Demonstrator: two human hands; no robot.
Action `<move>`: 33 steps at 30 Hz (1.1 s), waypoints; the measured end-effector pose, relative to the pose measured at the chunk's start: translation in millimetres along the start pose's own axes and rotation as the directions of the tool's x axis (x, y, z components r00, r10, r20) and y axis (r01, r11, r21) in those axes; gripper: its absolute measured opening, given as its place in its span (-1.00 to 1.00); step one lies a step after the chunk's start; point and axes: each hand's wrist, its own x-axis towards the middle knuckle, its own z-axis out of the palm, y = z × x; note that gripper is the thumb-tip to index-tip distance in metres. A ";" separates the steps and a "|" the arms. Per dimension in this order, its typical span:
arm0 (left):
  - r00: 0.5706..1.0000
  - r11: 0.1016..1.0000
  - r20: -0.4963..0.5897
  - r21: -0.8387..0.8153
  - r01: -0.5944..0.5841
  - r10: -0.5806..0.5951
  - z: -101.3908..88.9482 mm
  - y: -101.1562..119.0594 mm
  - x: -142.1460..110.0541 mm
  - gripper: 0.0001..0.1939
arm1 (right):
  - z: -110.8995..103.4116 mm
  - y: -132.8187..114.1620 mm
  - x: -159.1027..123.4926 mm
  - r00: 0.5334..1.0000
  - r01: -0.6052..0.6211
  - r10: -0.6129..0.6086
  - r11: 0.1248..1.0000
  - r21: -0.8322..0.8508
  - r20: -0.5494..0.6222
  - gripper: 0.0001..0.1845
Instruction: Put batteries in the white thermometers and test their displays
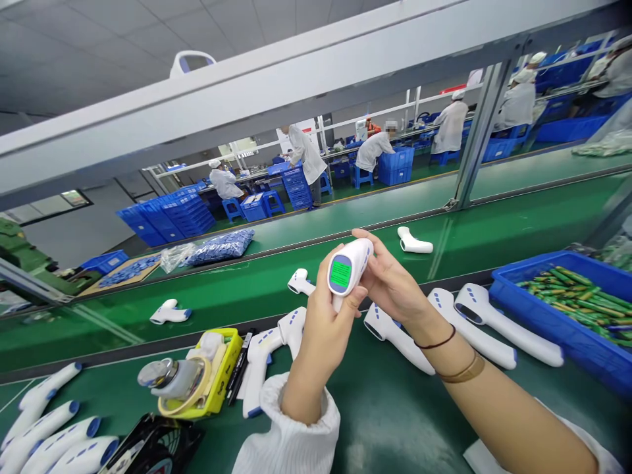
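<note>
Over the green tabletop (360, 415) we log our left hand (323, 339) clamped on the grip of a white infrared thermometer (356, 258), green display facing us and down-left, long axis slanting up-right, our right hand (392, 280) clasping its far side, a blue crate (548, 322) farther right.

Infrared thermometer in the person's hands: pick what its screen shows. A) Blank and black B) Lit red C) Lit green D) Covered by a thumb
C. The white infrared thermometer held between the left hand and right hand has a green-lit screen facing the camera.
</note>
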 end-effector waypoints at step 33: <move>0.991 0.963 0.016 0.235 -0.129 0.129 14.5 8.2 -15.3 -0.44 | 0.4 -1.0 -8.8 0.997 -0.018 -0.004 0.965 0.262 0.081 -0.62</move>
